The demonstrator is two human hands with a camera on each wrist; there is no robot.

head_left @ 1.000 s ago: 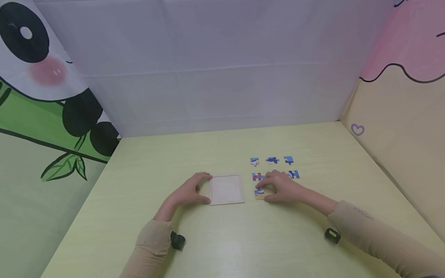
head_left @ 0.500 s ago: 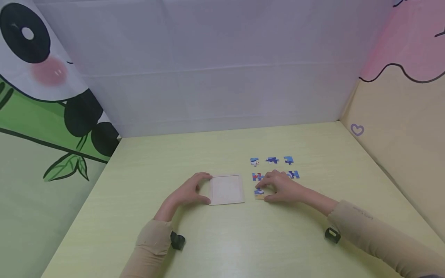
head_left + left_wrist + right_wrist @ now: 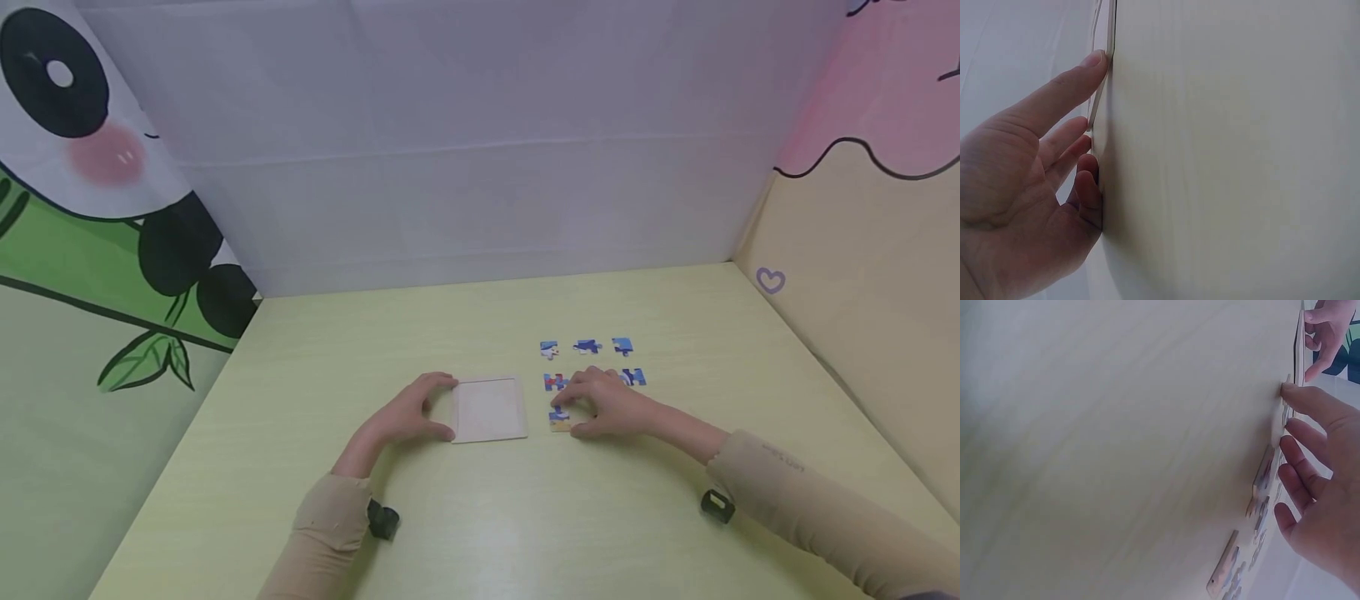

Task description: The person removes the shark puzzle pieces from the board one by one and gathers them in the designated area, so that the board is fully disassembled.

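Note:
A flat square puzzle tray [image 3: 489, 410] with a pale inside and raised rim lies on the table. My left hand [image 3: 408, 410] rests at its left side, thumb at the near corner and forefinger at the far corner. In the left wrist view, the thumb [image 3: 1092, 60] touches the tray's edge. To the right, my right hand [image 3: 611, 404] rests over the puzzle pieces, its fingers loosely bent. Thumb and forefinger stand around a blue-and-sand puzzle piece [image 3: 559, 420], which lies flat. The thumb [image 3: 1300, 394] is at a piece's corner. Pieces beneath the hand are partly hidden.
Further puzzle pieces lie behind the right hand: a white-and-blue piece [image 3: 549, 349], a dark blue piece [image 3: 588, 347], a light blue piece [image 3: 622, 345], a red-and-blue piece [image 3: 555, 382] and another blue piece [image 3: 633, 377]. A pale cloth wall [image 3: 480, 208] stands behind the table.

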